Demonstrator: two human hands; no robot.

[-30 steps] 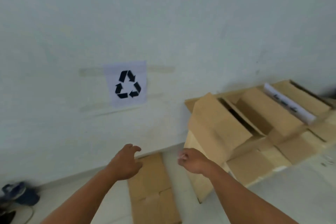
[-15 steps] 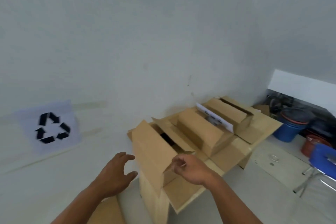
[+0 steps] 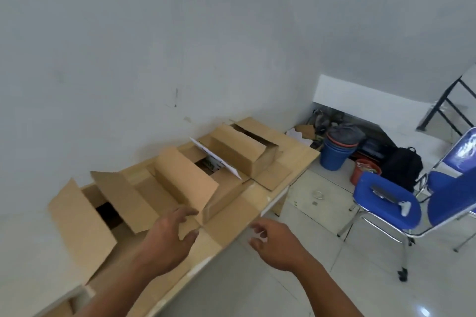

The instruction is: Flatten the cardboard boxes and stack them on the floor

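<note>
Three open brown cardboard boxes stand in a row on a low wooden table (image 3: 296, 162) against the wall. The nearest box (image 3: 85, 216) has its flaps spread wide. The middle box (image 3: 185, 183) has a flap raised. The far box (image 3: 242, 149) has a white sheet leaning on it. My left hand (image 3: 167, 242) hovers with fingers spread just before the middle box's front flap, holding nothing. My right hand (image 3: 275, 244) hangs over the table's front edge, fingers loosely curled and empty.
A blue chair (image 3: 401, 201) on a metal frame stands on the tiled floor at the right. Behind it are a black backpack (image 3: 401, 167), a blue bucket (image 3: 334, 154) and a red bucket (image 3: 363, 172). A black metal frame (image 3: 448, 105) leans at the far right.
The view has swung right, away from the recycling sign and the flat cardboard on the floor. Both hands have come over the table toward the middle box.
</note>
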